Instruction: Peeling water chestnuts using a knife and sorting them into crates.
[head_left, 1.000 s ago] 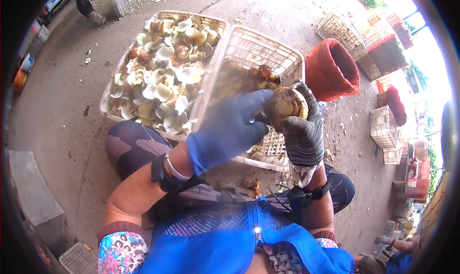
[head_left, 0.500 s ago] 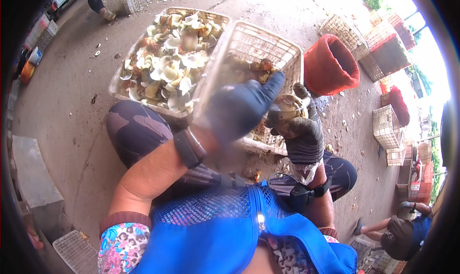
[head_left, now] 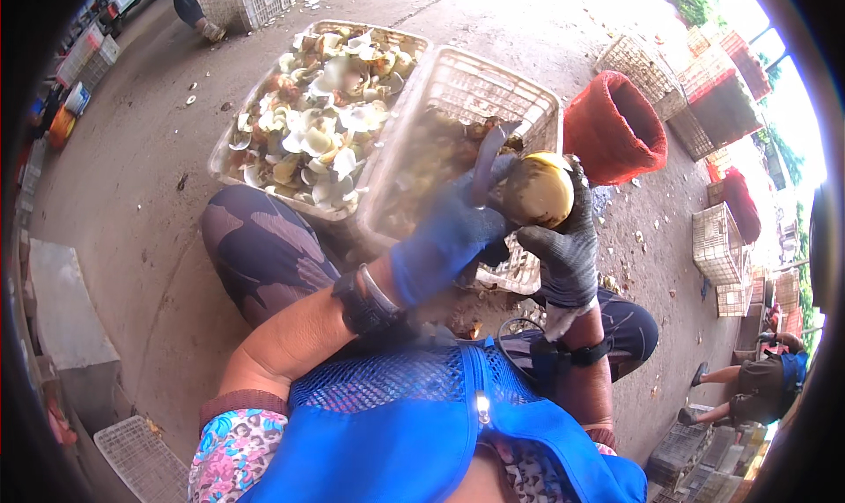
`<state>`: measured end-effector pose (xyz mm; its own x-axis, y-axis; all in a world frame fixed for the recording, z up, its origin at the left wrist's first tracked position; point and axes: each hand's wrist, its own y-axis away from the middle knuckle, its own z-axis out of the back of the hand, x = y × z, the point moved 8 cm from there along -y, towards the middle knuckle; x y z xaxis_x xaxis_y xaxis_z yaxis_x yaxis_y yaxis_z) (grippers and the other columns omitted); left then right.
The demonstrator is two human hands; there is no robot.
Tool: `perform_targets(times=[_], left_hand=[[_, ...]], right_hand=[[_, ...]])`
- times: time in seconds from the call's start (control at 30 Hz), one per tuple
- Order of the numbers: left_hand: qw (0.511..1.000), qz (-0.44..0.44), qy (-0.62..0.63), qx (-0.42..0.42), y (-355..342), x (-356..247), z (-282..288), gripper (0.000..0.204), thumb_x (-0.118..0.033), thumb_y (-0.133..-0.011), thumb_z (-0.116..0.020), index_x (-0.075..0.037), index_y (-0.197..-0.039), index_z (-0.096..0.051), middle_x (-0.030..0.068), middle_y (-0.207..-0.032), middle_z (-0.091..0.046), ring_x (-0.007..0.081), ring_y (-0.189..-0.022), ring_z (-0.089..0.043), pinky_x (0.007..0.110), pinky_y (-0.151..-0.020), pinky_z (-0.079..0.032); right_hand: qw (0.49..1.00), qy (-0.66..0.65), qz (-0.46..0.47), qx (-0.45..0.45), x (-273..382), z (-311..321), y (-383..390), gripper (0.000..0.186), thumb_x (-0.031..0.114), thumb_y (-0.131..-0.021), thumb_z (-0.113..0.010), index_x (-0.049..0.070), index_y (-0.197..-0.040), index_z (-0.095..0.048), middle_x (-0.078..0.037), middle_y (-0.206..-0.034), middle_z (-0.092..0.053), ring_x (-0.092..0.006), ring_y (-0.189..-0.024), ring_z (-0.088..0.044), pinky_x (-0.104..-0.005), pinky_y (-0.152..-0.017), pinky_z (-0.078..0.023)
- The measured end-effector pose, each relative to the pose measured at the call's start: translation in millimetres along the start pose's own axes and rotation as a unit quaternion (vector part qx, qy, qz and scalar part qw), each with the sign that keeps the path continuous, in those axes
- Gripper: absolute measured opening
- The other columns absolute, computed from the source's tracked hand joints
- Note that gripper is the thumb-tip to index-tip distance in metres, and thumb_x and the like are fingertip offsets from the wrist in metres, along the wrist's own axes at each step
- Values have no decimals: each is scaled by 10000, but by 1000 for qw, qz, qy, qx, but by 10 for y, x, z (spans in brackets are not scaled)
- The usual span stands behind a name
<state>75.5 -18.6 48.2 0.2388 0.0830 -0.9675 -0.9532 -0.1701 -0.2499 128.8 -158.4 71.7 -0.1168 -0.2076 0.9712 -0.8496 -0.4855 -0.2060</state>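
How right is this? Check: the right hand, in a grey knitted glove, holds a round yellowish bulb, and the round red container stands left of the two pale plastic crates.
Wrong side: the head view shows the red container right of the two plastic crates. The grey-gloved right hand does hold the bulb.

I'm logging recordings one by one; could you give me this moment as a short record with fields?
Left hand: in a blue glove, holding a curved blade-like tool, blurred
Right hand: in a grey glove, holding a round yellowish item with brown patches
Left crate: filled with pale, curved peelings
Right crate: brownish contents, partly hidden and blurred
Right of both crates: red open-topped container
Background: stacked crates; another person at lower right
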Motion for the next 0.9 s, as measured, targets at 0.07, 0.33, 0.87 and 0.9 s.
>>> perform_targets(times=[0.07, 0.33, 0.87, 0.9], left_hand=[[988, -125, -6, -92, 62, -146, 146, 639, 38, -798, -555, -18, -1435, -554, 147, -1212, -731, 124, -715, -669, 286, -654, -562], [969, -210, -131, -4, 58, -343, 66, 474, 69, -831, -586, -35, -1285, -674, 152, -1196, -733, 272, -1007, -744, 327, -852, -602], [884, -119, -452, 33, 400, 131, 84, 495, -51, -821, -642, -81, -1311, -581, 161, -874, -701, 345, -695, -686, 428, -601, -556], [877, -126, -463, 18, 403, 138, 69, 499, -54, -820, -646, -86, -1312, -575, 147, -847, -693, 337, -679, -682, 424, -598, -551]], right_hand=[[987, -79, -132, 41, 2, -153, -1, 870, 40, -715, -840, 37, -1489, -444, -134, -1348, -599, -235, -1179, -621, -369, -1019, -525], [928, -288, -239, 4, -839, 278, 307, 849, 479, -842, -787, 40, -1477, -434, -216, -1376, -575, -423, -1267, -572, -581, -1008, -516], [971, -185, -151, -31, -282, -164, 196, 454, -88, -866, -652, -28, -1308, -569, -103, -1046, -692, -186, -928, -707, -326, -793, -608], [970, -185, -153, -28, -321, -155, 208, 454, -88, -866, -652, -28, -1308, -569, -103, -1046, -692, -186, -928, -707, -326, -793, -608]])
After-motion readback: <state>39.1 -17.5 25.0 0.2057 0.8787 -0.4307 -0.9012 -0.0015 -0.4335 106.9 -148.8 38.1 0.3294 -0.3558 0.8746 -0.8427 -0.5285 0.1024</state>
